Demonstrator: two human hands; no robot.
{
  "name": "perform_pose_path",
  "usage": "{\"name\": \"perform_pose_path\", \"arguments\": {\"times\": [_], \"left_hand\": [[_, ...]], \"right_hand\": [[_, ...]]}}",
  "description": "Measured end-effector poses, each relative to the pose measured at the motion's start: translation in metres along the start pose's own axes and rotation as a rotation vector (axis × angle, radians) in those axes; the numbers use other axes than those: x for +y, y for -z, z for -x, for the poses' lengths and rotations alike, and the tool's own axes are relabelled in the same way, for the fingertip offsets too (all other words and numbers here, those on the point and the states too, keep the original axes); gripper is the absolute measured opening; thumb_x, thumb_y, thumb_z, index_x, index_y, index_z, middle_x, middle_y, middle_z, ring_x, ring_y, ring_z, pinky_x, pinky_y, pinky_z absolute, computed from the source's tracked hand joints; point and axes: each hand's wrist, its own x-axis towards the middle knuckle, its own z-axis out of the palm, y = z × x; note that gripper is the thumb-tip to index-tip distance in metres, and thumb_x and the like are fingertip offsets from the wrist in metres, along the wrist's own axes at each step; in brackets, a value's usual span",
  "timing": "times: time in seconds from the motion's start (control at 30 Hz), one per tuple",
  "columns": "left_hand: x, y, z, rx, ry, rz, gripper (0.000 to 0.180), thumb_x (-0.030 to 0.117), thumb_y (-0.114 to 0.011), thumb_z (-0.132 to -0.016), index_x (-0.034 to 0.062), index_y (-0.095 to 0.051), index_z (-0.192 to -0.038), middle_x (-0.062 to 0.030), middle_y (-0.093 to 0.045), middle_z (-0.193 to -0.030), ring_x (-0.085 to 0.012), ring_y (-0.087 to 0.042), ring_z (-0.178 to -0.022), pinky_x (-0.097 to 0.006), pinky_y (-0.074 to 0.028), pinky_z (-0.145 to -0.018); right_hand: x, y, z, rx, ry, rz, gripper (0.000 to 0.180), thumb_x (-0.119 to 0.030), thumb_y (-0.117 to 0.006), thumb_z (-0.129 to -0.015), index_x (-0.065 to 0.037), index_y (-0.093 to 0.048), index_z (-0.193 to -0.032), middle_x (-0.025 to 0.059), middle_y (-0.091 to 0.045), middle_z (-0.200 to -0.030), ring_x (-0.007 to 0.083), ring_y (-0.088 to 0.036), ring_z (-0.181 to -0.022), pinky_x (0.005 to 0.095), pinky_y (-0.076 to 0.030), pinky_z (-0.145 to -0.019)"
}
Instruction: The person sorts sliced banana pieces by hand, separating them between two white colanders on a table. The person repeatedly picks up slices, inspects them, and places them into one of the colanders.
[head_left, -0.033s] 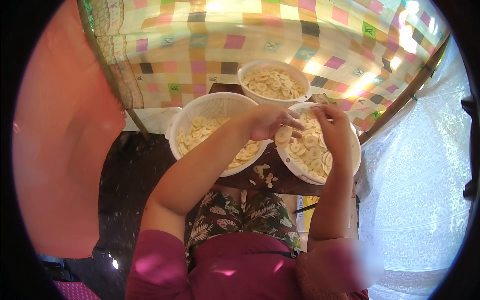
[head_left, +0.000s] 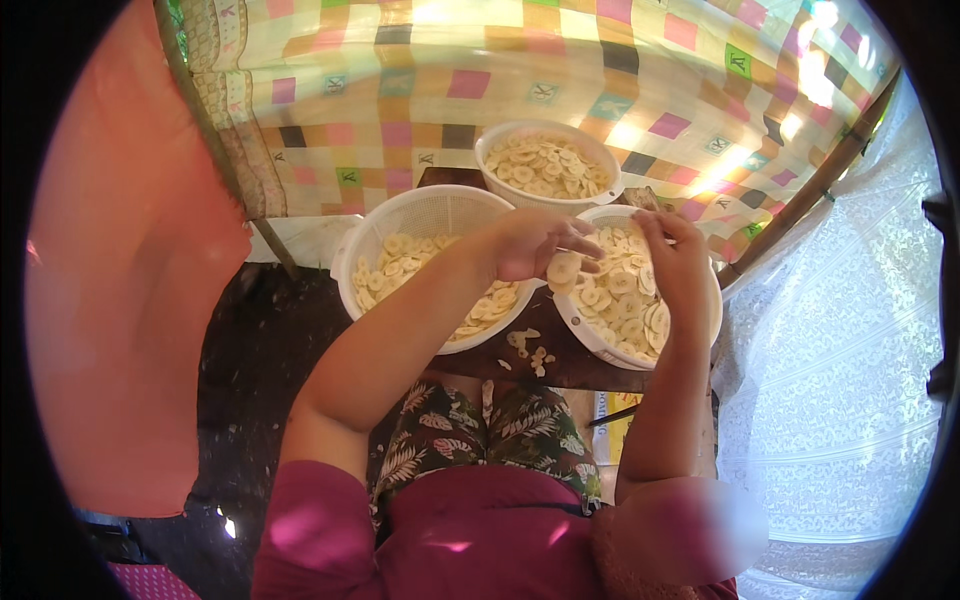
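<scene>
My left hand [head_left: 535, 245] is closed on a few pale round banana slices [head_left: 563, 270], held above the left rim of the right-hand white basket [head_left: 597, 345]. My right hand [head_left: 680, 255] hangs over the far right part of the same basket, its thumb and fingers drawn together in a pinch. Whatever lies between those fingertips is too small to make out. Many loose banana slices [head_left: 622, 305] fill the basket below both hands. Under my left forearm stands another white basket [head_left: 345, 270], partly hidden by the arm, with more slices [head_left: 400, 265] in it.
A third white basket [head_left: 545, 200] of slices stands at the back. All rest on a dark wooden table [head_left: 480, 368], where small scraps [head_left: 540, 360] lie near the front edge. A checkered cloth [head_left: 430, 90] hangs behind, an orange sheet [head_left: 120, 300] at left, white lace [head_left: 830, 400] at right.
My right hand has shifted slightly to the right. My left hand, with the banana slices, has moved very slightly left.
</scene>
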Motion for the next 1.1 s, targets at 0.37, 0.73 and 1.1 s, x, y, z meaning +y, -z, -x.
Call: {"name": "perform_pose_path", "arguments": {"times": [0.37, 0.73, 1.1], "left_hand": [[-0.006, 0.016, 0.017, 0.061, -0.221, 0.317, 0.058, -0.004, -0.04, -0.08, -0.0107, -0.029, -0.136, -0.0251, -0.051, -0.129, -0.0317, -0.057, -0.117, -0.044, -0.049, -0.1], [-0.004, 0.001, 0.036, -0.006, -0.242, 0.193, 0.064, -0.01, -0.046, -0.087, -0.0023, -0.018, -0.144, -0.0257, -0.049, -0.134, -0.0315, -0.053, -0.125, -0.037, -0.05, -0.099], [-0.013, -0.009, 0.017, 0.158, -0.327, -0.031, 0.076, -0.007, -0.059, -0.087, 0.0017, -0.017, -0.15, -0.0212, -0.051, -0.133, -0.0202, -0.059, -0.113, -0.027, -0.05, -0.091]], "right_hand": [[-0.02, -0.035, 0.039, -0.248, 0.385, 0.014, 0.019, -0.008, -0.069, -0.083, -0.004, -0.07, -0.101, 0.0111, -0.065, -0.1, 0.031, -0.064, -0.091, 0.0385, -0.051, -0.08], [-0.001, -0.035, 0.023, -0.1, 0.25, -0.152, 0.019, -0.007, -0.062, -0.092, -0.001, -0.069, -0.109, 0.011, -0.068, -0.092, 0.0176, -0.065, -0.084, 0.0304, -0.05, -0.076], [0.007, -0.024, 0.021, -0.074, 0.231, -0.099, 0.025, -0.01, -0.065, -0.085, 0.001, -0.068, -0.107, 0.0135, -0.067, -0.095, 0.0251, -0.065, -0.087, 0.0351, -0.05, -0.082]]}}
